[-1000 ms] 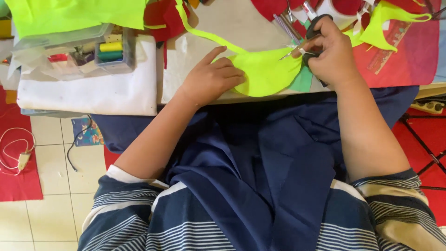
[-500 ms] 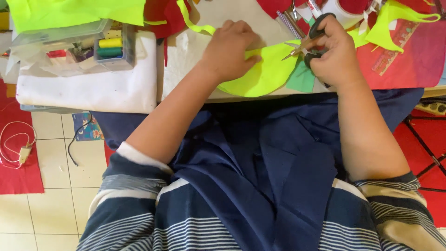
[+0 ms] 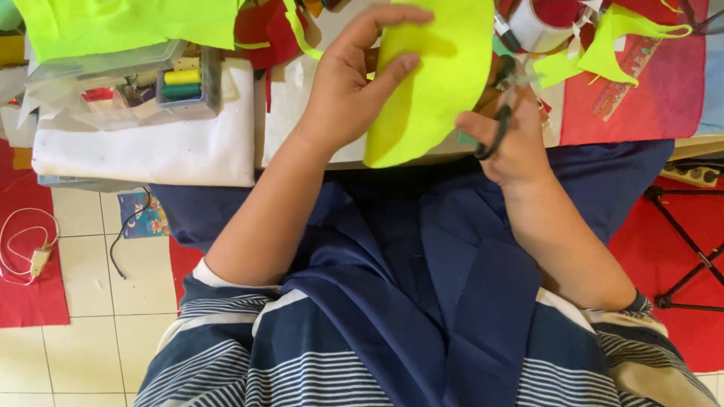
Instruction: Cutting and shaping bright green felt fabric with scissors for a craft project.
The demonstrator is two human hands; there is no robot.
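Yellow felt piece [image 3: 434, 83]: one; scissors [image 3: 501, 113]: one.

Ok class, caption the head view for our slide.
Left hand lifts a neon-yellow felt piece; right hand holds black scissors.

The felt [image 3: 437, 75] is neon yellow-green, the same shade as the sheet [image 3: 128, 26] and the scrap [image 3: 611, 41]. The scissors [image 3: 498, 124] have black handles. The cloth [image 3: 151, 147] is white; the mat [image 3: 648, 83] is red. The box [image 3: 128, 79] is clear, holding yellow, green and red spools. The shirt [image 3: 302, 354] is navy with white stripes. The floor [image 3: 75, 362] has cream tiles.
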